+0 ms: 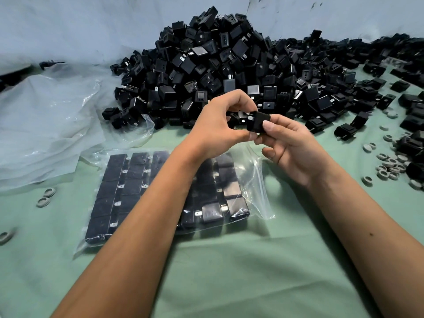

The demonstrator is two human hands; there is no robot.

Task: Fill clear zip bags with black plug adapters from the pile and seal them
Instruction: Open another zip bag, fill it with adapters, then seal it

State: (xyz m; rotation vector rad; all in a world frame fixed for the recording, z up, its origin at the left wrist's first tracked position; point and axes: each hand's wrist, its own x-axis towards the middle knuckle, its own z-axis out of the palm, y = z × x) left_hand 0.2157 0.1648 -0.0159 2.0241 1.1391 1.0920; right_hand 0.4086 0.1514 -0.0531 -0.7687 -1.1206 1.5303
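Cloth (229,283), pale green, covers the whole work surface, and everything else is placed here by reference to the zip bag lying on it. Behind the bag rises the pile (229,65) of black plug adapters, spilling away to the bag's right. To the bag's left lies a heap of loose clear plastic sheeting (46,125). The zip bag (167,198) itself lies flat, already packed with neat rows of adapters, its mouth on the right side apparently still gaping, though the clear film makes that hard to judge. Small grey rings (390,166) are scattered far to the bag's right, a few also to its left.

Above the bag's far edge, the left hand (220,127) and right hand (291,148) meet around one adapter (258,121); fingers of both curl in and pinch it, prongs pointing left.

Filling looks nearly done, with this piece being turned to match the rows. The next move calls for sliding it through the open mouth into the remaining gap at the bag's right, prongs aligned with its neighbours, then pressing the zip strip closed.
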